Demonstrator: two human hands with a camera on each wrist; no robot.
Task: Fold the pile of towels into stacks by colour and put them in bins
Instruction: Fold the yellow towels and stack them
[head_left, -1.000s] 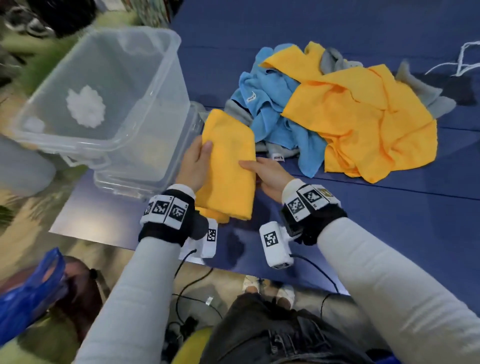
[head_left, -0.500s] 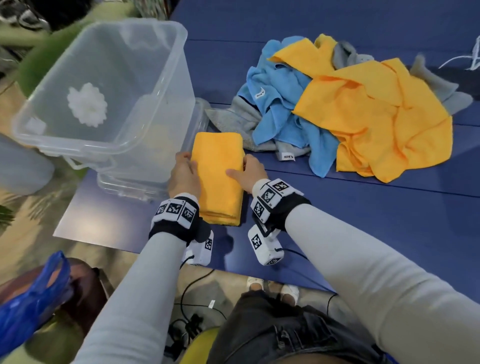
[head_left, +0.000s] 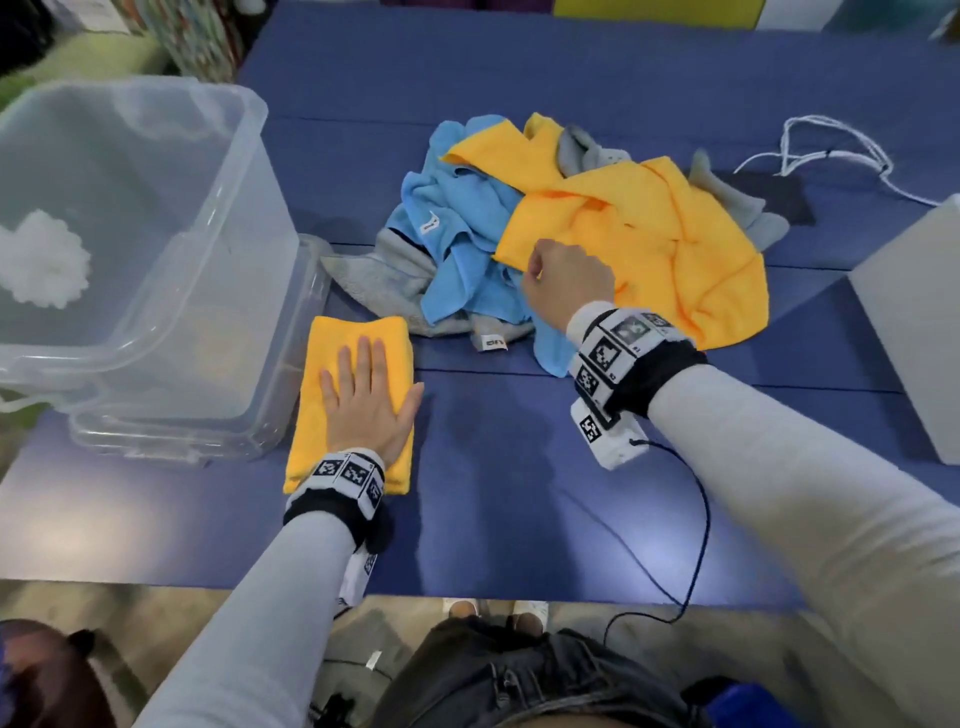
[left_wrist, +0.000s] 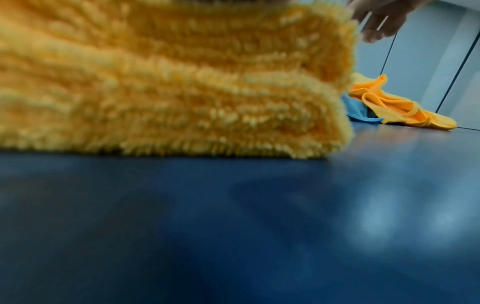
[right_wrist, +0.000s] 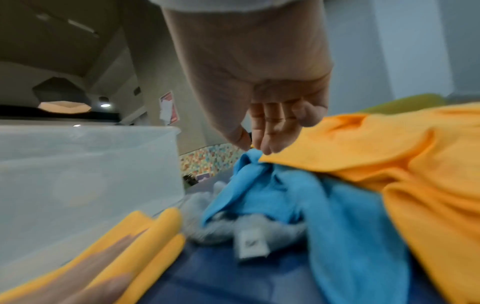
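Note:
A folded yellow towel (head_left: 358, 338) lies on the blue table (head_left: 519, 493) beside a clear plastic bin (head_left: 260, 119). My left hand (head_left: 363, 400) lies flat on top of it, fingers straight; its thumb (left_wrist: 376, 26) sticks out past the towel's edge (left_wrist: 182, 92). The loose pile sits behind: a large yellow towel (head_left: 649, 249) over blue towels (head_left: 457, 223) and grey ones (head_left: 379, 275). My right hand (head_left: 566, 280) is over the pile, and its thumb and fingertips (right_wrist: 267, 144) pinch the left corner of the loose yellow towel (right_wrist: 376, 148).
The clear bin (right_wrist: 91, 164) is nested in a second one and holds only a white rosette-shaped patch (head_left: 41, 265) seen at its bottom. A pale box (head_left: 914, 322) stands at the right edge. A white cord (head_left: 831, 150) lies behind the pile.
The folded yellow towel now lies still next to the bin. My left hand went from its side to flat on top. My right hand left it and reached up to the pile.

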